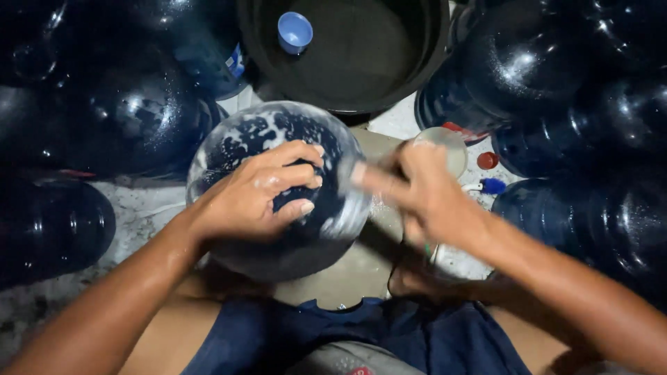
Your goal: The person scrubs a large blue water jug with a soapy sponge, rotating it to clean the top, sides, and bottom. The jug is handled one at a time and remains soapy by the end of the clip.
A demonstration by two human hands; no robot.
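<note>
A large dark blue water jug [278, 229], covered in white soap foam, sits in front of me between my knees. My left hand [260, 194] lies flat on its top, fingers curled over the wet surface. At the jug's right side my right hand [417, 191] is blurred with motion, its fingers stretched toward the jug. Whether it holds a sponge or cloth I cannot tell.
Several big dark blue jugs [104, 111] crowd both sides on the wet concrete floor [139, 208]. A black tub [354, 52] with a blue cup [294, 31] floating in it stands straight ahead. A pale round bowl [448, 146], a red cap [488, 160] and a blue cap [492, 185] lie at the right.
</note>
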